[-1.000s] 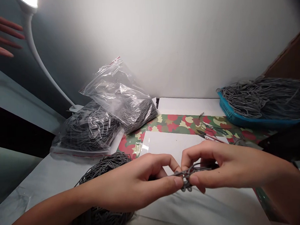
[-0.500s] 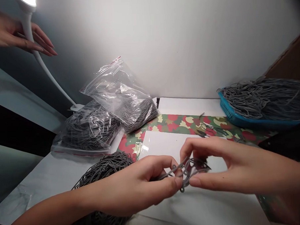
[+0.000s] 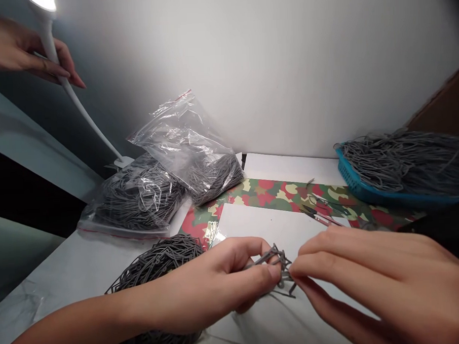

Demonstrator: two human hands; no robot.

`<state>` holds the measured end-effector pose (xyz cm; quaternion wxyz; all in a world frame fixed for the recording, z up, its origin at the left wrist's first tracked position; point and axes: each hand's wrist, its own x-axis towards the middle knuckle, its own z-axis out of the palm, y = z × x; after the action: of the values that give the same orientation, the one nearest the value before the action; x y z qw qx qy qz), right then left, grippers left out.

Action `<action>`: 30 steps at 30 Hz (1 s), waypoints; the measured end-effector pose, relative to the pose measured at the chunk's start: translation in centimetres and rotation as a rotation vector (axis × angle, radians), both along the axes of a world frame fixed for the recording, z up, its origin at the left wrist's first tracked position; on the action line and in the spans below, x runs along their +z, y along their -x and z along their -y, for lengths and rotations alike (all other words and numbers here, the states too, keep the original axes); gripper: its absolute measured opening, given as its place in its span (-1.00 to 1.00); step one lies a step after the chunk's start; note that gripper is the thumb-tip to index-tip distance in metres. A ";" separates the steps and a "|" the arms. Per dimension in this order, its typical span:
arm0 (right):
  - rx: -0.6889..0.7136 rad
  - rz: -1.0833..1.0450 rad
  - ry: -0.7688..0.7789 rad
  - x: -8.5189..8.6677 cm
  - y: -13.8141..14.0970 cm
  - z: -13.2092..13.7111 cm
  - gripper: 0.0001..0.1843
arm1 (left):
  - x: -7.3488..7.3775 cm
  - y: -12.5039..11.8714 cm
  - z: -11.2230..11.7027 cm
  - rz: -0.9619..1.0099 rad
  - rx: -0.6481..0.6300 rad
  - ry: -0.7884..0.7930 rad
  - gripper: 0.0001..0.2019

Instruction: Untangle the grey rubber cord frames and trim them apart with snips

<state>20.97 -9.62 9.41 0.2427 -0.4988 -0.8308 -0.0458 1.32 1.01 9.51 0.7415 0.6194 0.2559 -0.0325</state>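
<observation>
My left hand (image 3: 219, 286) pinches a small grey rubber piece with little rings (image 3: 277, 263) between thumb and fingers, low over the white sheet (image 3: 262, 226). My right hand (image 3: 367, 272) meets it from the right, its fingertips closed on the same piece. A loose heap of the same grey strips (image 3: 157, 261) lies under my left forearm. Small snips with reddish handles (image 3: 318, 216) rest on the camouflage-patterned mat (image 3: 276, 193) just beyond my right hand.
Two clear bags of grey strips (image 3: 139, 201) (image 3: 198, 158) lie at the back left. A blue basket (image 3: 367, 194) heaped with grey strips stands at the right. Another person's hand (image 3: 22, 51) grips the white lamp neck (image 3: 78, 107) at top left.
My right hand has lowered and turned over the grey piece, which is now bunched tighter at the fingertips. The other person's hand has closed around the lamp neck.
</observation>
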 end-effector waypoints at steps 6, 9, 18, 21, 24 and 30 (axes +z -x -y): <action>0.008 0.022 -0.085 -0.1 0.2 0.0 -0.69 | -0.2 -0.2 0.2 0.023 0.019 0.021 -0.70; -0.012 0.054 -0.067 -0.1 0.5 0.1 -0.69 | -0.4 -0.3 0.2 0.043 0.032 0.043 -0.69; 0.034 0.063 -0.074 -0.1 0.9 -0.6 -0.64 | -1.0 -0.3 0.4 0.056 0.057 0.007 -0.67; 0.039 0.076 -0.064 -0.2 1.0 -0.6 -0.65 | -1.1 -0.5 0.3 0.072 0.070 0.039 -0.68; 0.038 0.075 -0.045 -0.2 1.3 -0.5 -0.67 | -1.4 -0.6 0.2 0.077 0.085 0.089 -0.69; -0.010 0.071 -0.060 0.0 0.5 -1.0 -0.72 | -1.6 -0.8 0.0 0.073 0.086 0.094 -0.63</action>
<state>20.51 -8.66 9.38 0.2279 -0.4935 -0.8345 -0.0896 2.10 0.97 7.94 0.7793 0.5730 0.2533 0.0102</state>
